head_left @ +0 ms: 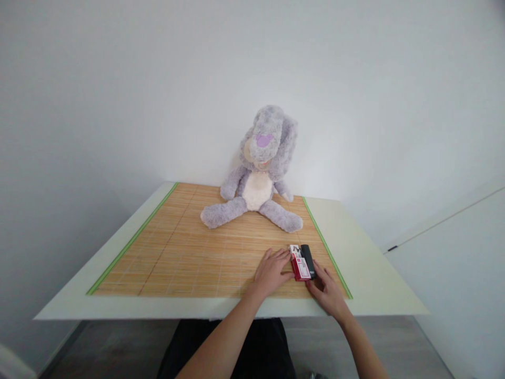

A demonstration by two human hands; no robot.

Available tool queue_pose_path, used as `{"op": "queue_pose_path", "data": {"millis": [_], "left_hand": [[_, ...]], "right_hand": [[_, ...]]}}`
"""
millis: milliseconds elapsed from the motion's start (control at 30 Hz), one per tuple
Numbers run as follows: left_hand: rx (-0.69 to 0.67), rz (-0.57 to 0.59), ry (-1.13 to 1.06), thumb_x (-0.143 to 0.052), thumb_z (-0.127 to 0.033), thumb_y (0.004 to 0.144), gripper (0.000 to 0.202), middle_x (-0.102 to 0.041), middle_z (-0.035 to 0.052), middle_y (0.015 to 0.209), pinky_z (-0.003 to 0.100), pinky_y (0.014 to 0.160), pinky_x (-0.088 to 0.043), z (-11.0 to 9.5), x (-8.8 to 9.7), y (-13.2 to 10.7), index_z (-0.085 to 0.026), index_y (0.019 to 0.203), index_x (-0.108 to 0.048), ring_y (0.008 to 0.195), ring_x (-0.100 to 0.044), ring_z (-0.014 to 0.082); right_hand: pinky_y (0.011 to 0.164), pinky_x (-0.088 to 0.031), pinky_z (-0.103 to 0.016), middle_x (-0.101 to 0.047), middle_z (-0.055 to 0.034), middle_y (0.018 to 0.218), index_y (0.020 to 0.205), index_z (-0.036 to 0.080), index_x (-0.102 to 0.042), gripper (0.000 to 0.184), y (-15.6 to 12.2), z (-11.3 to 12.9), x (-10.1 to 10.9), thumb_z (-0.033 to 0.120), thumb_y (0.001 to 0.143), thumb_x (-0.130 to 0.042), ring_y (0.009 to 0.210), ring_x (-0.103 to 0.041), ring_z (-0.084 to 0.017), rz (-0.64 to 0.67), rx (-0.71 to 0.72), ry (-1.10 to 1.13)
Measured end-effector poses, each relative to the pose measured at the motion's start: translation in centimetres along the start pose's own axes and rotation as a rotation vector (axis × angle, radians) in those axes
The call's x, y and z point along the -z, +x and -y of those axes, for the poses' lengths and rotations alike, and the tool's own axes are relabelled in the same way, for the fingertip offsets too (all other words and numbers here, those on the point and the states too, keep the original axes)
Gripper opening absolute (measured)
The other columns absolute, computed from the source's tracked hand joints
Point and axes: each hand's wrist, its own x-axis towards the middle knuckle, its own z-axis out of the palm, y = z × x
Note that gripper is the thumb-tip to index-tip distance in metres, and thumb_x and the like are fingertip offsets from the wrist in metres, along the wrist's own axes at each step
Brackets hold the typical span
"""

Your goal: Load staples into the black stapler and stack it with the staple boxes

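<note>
A small red-and-white box (pixel 300 267) lies on the bamboo mat near the table's front edge. Right beside it, on its right side, is a black stapler-like object (pixel 308 261). My left hand (pixel 272 271) rests to the left of the box with fingers spread, its fingertips and thumb at the box's left side. From the other side, my right hand (pixel 326 289) reaches to the lower right of the black object, thumb and fingers apart near its end. Whether either hand presses on these things I cannot tell. The box's print is too small to read.
A grey plush toy dog (pixel 258 192) sits at the back of the mat against the white wall (pixel 138 95). The bamboo mat (pixel 189 252) has green edges and covers much of the white table (pixel 366 263). A dark cord end (pixel 392 248) shows at the right.
</note>
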Motion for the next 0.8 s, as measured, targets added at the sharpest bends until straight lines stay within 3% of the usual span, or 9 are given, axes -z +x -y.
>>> {"op": "queue_pose_path", "data": {"millis": [267,567,733,800], "left_hand": [[0.066,-0.057,0.013,-0.053,-0.036,0.1,0.054,-0.049,0.0053,0.159,0.045,0.129,-0.024,1.3,0.5,-1.9,-0.027,0.153,-0.046,0.15,-0.041,0.0204],[0.072,-0.077,0.026,-0.05,-0.033,0.101,0.051,-0.049,0.0021,0.159,0.044,0.129,-0.025,1.8,1.4,-3.3,-0.029,0.151,-0.048,0.15,-0.04,0.0184],[0.072,-0.088,0.042,-0.05,-0.032,0.1,0.049,-0.05,0.0017,0.158,0.042,0.129,-0.025,1.6,1.4,-3.3,-0.029,0.149,-0.051,0.149,-0.041,0.0177],[0.074,-0.094,0.051,-0.051,-0.032,0.1,0.048,-0.051,0.0001,0.158,0.041,0.129,-0.026,1.8,1.6,-3.6,-0.03,0.148,-0.051,0.149,-0.042,0.0168]], "right_hand": [[0.128,-0.023,-0.054,-0.043,-0.0062,0.163,0.158,0.03,-0.042,0.069,-0.5,-0.3,-0.6,0.046,0.092,-0.056,0.151,-0.04,-0.029,-0.01,-0.039,-0.071],[0.129,-0.024,-0.053,-0.045,-0.0067,0.162,0.158,0.027,-0.042,0.07,-0.5,-0.3,-0.6,0.049,0.092,-0.055,0.149,-0.044,-0.028,-0.025,-0.026,-0.08],[0.128,-0.024,-0.055,-0.046,-0.0065,0.161,0.156,0.028,-0.043,0.07,-0.5,0.6,-0.3,0.051,0.091,-0.056,0.148,-0.044,-0.029,-0.036,-0.038,-0.075],[0.126,-0.03,-0.054,-0.051,-0.0069,0.158,0.157,0.028,-0.043,0.071,-0.6,1.5,0.4,0.052,0.092,-0.056,0.146,-0.047,-0.029,-0.076,-0.051,-0.062]]}}
